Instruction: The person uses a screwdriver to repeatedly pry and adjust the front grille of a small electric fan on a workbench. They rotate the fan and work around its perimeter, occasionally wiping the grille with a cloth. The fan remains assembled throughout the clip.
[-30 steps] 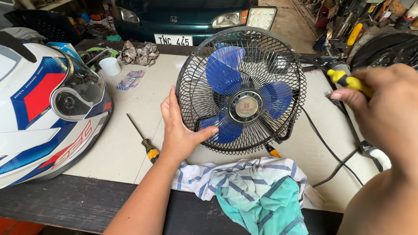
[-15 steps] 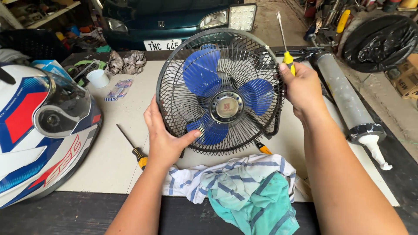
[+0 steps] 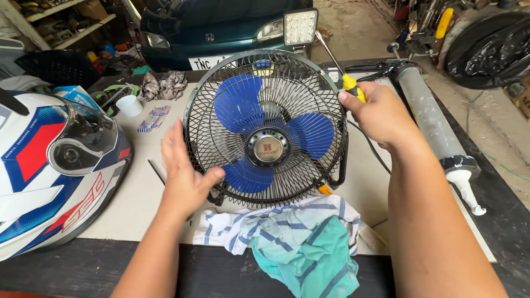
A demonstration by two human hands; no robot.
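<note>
A small electric fan with blue blades and a black wire guard stands upright on a pale board. My left hand presses flat against the guard's lower left rim, thumb on the wire. My right hand sits at the fan's upper right edge and grips a yellow-handled screwdriver, its shaft pointing up and away. A second screwdriver lies on the board, mostly hidden behind my left hand.
A white, red and blue motorcycle helmet fills the left side. Striped and teal rags lie in front of the fan. A grey caulking gun lies to the right. A white cup and a parked car are behind.
My right hand has brought the yellow screwdriver from the far right up to the fan's upper right edge. My left hand stayed on the guard's left rim. The view shifted left.
</note>
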